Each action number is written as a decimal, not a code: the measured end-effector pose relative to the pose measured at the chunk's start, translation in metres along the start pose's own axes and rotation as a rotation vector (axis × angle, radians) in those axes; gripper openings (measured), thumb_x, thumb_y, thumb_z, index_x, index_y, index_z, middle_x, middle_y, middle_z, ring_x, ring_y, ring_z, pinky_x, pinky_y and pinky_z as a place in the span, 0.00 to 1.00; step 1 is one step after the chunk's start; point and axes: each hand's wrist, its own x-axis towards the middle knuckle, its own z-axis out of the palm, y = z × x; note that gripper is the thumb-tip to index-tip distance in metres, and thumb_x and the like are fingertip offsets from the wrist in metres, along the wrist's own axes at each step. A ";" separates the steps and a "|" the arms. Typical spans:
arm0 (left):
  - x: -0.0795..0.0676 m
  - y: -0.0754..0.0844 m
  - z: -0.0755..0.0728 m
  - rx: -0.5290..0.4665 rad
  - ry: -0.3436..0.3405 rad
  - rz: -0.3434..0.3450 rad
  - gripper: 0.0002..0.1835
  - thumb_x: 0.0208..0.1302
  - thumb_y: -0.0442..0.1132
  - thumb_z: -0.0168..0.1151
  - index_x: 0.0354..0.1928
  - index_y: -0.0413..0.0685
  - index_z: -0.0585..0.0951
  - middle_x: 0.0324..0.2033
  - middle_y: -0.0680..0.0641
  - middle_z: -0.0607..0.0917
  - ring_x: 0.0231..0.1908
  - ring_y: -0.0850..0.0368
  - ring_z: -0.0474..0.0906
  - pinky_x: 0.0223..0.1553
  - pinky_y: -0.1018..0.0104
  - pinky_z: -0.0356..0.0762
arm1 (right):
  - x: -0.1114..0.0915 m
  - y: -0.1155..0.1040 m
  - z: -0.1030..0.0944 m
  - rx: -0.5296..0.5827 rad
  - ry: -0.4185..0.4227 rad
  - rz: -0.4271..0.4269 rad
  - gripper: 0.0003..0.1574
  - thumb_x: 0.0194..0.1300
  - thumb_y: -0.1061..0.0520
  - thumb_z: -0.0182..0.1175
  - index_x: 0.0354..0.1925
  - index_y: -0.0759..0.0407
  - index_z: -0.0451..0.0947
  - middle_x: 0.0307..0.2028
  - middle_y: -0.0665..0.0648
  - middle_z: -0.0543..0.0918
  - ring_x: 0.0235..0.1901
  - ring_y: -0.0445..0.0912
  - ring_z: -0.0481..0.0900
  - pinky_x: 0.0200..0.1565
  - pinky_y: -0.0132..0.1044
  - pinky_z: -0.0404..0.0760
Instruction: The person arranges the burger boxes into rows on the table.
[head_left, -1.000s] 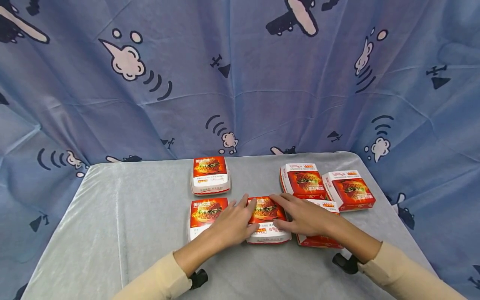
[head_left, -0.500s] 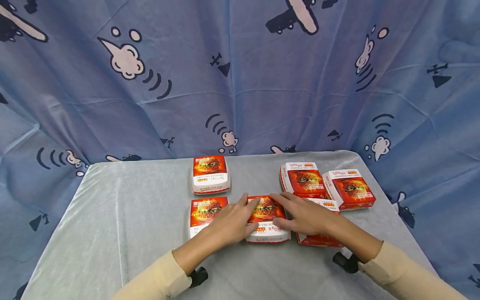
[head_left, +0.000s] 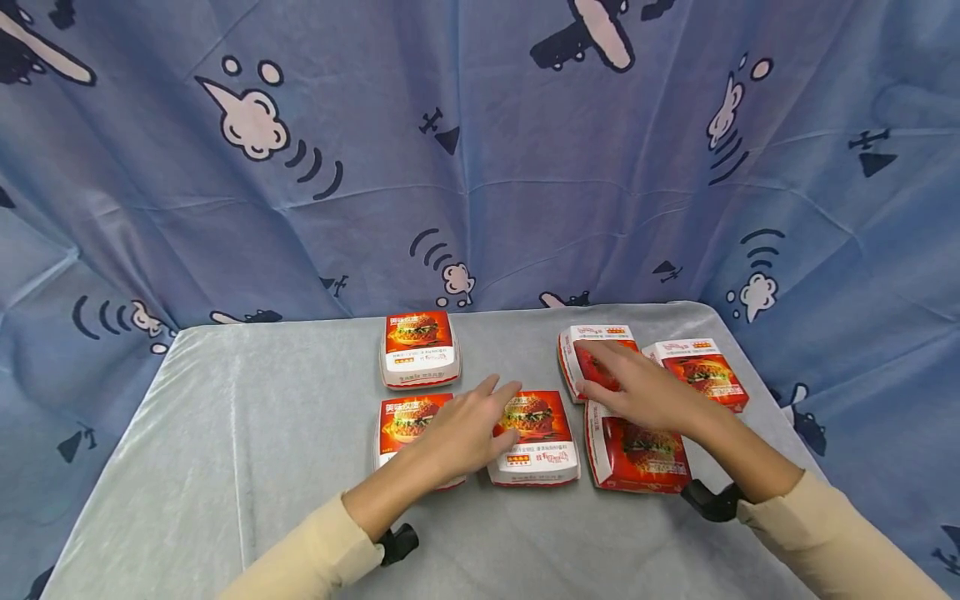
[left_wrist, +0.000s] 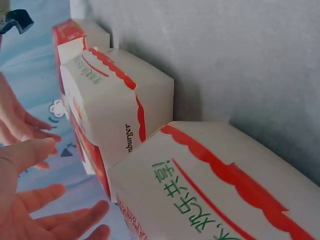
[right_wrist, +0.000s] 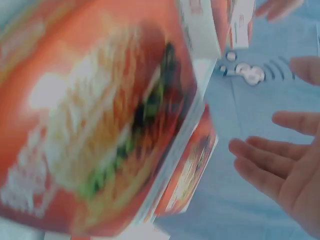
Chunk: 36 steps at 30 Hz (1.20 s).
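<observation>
My left hand (head_left: pixel 465 429) is over the gap between two burger boxes, the near-left box (head_left: pixel 401 425) and the near-middle box (head_left: pixel 536 454), with its fingers spread over the latter's left edge. In the left wrist view its fingers (left_wrist: pixel 75 220) hold nothing beside the white box sides. My right hand (head_left: pixel 645 392) reaches over the far box of the right group (head_left: pixel 592 334), partly covering its burger picture. Below that hand lies the near-right burger box (head_left: pixel 637 467). The right wrist view shows loosely extended fingers (right_wrist: pixel 262 165) apart from a large burger print (right_wrist: pixel 110 115).
Another burger box (head_left: pixel 420 354) stands at the back, behind the near-left one. A further box (head_left: pixel 705 375) sits angled at the far right. All rest on a grey cloth-covered table (head_left: pixel 187 442), with a blue patterned curtain (head_left: pixel 375 167) behind it.
My right hand has left the near-middle box and moved right, over the right group. My left hand has stayed near that box's left edge. The boxes have hardly moved.
</observation>
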 end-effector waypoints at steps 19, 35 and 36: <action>0.028 -0.023 -0.017 -0.415 0.080 -0.162 0.29 0.65 0.43 0.64 0.67 0.45 0.73 0.61 0.39 0.78 0.54 0.43 0.79 0.51 0.52 0.79 | 0.011 0.052 -0.005 -0.043 -0.053 0.185 0.48 0.70 0.44 0.60 0.75 0.66 0.54 0.68 0.79 0.59 0.64 0.74 0.63 0.58 0.72 0.65; 0.047 -0.031 -0.024 -0.541 0.055 -0.266 0.29 0.68 0.46 0.62 0.69 0.48 0.72 0.63 0.39 0.76 0.56 0.44 0.79 0.53 0.52 0.78 | 0.023 0.063 0.000 -0.009 -0.081 0.210 0.52 0.68 0.43 0.62 0.75 0.68 0.52 0.68 0.79 0.60 0.64 0.71 0.63 0.61 0.71 0.62; 0.048 -0.031 -0.024 -0.541 0.054 -0.269 0.29 0.68 0.46 0.62 0.69 0.48 0.72 0.63 0.39 0.76 0.57 0.43 0.78 0.53 0.51 0.78 | 0.024 0.064 0.000 0.006 -0.081 0.212 0.53 0.68 0.43 0.62 0.75 0.68 0.51 0.68 0.78 0.60 0.64 0.70 0.63 0.62 0.70 0.62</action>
